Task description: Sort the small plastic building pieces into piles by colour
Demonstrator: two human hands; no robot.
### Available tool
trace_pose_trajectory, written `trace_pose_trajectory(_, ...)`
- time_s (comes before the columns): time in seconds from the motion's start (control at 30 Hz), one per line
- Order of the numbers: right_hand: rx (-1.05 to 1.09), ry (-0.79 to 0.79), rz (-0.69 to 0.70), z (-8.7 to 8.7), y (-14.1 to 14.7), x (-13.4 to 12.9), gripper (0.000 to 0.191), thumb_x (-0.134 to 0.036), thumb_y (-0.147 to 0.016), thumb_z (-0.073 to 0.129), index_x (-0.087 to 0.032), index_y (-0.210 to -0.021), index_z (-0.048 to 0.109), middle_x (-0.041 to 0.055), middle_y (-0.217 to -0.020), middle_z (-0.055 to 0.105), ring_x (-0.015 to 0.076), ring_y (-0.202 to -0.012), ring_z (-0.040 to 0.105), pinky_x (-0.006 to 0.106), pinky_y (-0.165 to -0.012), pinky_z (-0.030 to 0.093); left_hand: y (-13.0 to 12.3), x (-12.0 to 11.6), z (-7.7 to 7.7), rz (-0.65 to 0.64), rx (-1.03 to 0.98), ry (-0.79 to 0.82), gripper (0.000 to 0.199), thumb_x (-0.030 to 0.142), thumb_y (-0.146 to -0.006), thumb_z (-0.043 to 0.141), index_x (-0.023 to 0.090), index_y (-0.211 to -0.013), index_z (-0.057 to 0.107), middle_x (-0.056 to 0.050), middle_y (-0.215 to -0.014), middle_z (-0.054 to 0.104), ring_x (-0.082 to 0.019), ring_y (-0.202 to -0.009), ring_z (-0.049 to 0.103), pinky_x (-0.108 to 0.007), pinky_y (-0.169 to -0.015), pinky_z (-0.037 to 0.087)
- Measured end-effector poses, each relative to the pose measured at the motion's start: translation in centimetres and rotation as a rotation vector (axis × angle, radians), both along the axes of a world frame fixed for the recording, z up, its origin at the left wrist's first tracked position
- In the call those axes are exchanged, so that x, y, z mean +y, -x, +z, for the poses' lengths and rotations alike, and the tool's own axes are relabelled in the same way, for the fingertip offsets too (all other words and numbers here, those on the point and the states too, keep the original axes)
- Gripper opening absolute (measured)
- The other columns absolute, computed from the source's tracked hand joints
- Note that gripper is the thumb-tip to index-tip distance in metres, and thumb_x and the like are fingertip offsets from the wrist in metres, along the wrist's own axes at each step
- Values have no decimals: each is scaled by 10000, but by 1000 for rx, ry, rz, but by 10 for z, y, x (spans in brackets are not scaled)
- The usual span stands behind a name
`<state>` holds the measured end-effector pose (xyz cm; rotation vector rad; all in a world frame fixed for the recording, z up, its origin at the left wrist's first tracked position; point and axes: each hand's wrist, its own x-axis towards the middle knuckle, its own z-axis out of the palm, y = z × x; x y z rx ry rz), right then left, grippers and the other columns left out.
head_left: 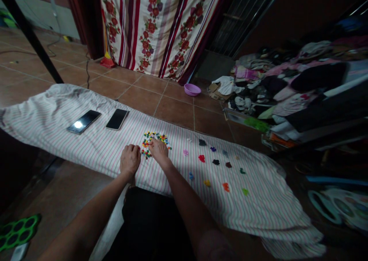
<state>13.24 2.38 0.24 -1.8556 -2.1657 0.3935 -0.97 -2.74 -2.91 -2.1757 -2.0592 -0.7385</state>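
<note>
On a striped cloth (pixel 169 173) lies a mixed pile of small coloured pieces (pixel 147 138). My right hand (pixel 158 150) is over the pile, its fingers bent together and touching the pieces; whatever lies between the fingertips is too small to name. Just left of the pile, my left hand (pixel 130 159) rests with its fingers curled, and what it holds, if anything, is hidden. To the right are several little single-colour groups, among them red (pixel 201 158), yellow (pixel 207 183), orange (pixel 225 187), pink (pixel 186 152) and light green (pixel 245 191).
Two phones, one (pixel 84 122) farther left and one (pixel 117 119) nearer the pile, lie on the cloth. Beyond it are a purple basin (pixel 192 89) on the tiled floor, a flowered curtain (pixel 161 31) and heaped clothes (pixel 276 77) at the right.
</note>
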Motion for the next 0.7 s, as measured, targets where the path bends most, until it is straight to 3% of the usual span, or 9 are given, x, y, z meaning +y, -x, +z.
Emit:
trace_pose_trajectory(0.33, 213, -54, 27, -11, -11, -16, 209, -111, -809, 482, -216, -950, 596, 21, -927, 656, 151, -898, 584, 250, -818, 429, 1, 0, -1, -3, 33, -16, 298, 281, -926, 348, 187, -912, 630, -115, -879, 587, -255, -868, 481, -378, -785, 376)
trace_pose_trajectory(0.7, 228, -64, -116, -10, -49, -50, 183, -164, -811, 517, -245, -933, 627, 4, -921, 639, 140, -833, 593, 238, -785, 460, 3, -1, -1, -15, 85, -23, 326, 307, -931, 341, 185, -950, 643, -115, -884, 595, -257, -869, 497, -379, -777, 390)
